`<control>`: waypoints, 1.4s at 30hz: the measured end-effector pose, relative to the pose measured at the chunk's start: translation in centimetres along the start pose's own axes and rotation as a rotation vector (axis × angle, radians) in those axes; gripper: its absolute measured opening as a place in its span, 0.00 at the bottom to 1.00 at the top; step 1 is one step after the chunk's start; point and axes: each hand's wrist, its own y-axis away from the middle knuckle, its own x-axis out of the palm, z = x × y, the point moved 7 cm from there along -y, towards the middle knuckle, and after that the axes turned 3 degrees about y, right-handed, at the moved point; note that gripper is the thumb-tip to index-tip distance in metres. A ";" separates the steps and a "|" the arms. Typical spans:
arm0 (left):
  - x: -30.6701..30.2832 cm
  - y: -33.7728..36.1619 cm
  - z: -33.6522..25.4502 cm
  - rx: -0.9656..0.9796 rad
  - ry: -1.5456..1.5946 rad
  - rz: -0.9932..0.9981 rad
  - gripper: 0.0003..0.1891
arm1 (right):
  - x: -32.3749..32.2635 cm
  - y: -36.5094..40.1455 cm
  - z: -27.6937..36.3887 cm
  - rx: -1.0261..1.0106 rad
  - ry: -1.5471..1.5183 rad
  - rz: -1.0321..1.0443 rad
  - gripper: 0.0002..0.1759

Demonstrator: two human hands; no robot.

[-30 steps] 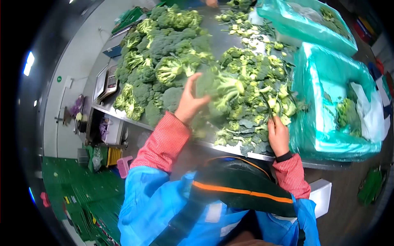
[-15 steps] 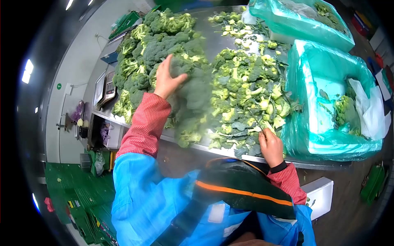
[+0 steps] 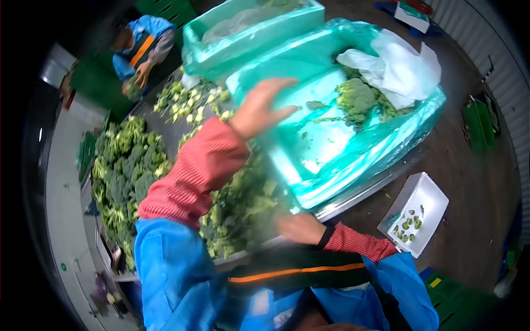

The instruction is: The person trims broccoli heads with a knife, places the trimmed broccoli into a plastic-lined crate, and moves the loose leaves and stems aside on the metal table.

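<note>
My left hand [image 3: 262,107] is raised over the near-left wall of the green-lined foam box [image 3: 326,182], fingers spread and holding nothing. Inside that box lie broccoli heads [image 3: 358,100] beside white plastic [image 3: 400,69]. Low by the table's front edge, my right hand [image 3: 300,227] is smeared by motion at the side of the trimmed broccoli pile [image 3: 237,204]; its fingers and anything in them cannot be made out. Another broccoli pile [image 3: 130,171] covers the left part of the metal table [image 3: 165,129].
A second lined box [image 3: 265,36] stands behind the first. At the far left of the table, a co-worker [image 3: 144,47] holds a broccoli head. A white bin [image 3: 422,212] with small green pieces is on the floor at the right, and a green crate [image 3: 479,124] lies farther back.
The view has swung right. My left hand has moved from the left broccoli pile to the lined box. The co-worker has come into view, and my right hand has blurred.
</note>
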 end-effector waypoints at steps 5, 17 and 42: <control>17.3 -9.1 1.5 0.225 -0.063 0.308 0.40 | 1.0 4.6 -4.0 0.415 -0.326 0.004 0.10; 29.3 -14.1 2.8 -0.363 -0.578 0.500 0.55 | 0.0 9.1 -6.2 0.363 -0.063 -0.064 0.07; -8.8 20.8 -0.6 -0.954 1.411 -0.586 0.29 | -7.6 -3.5 -0.6 0.595 -0.574 -0.424 0.08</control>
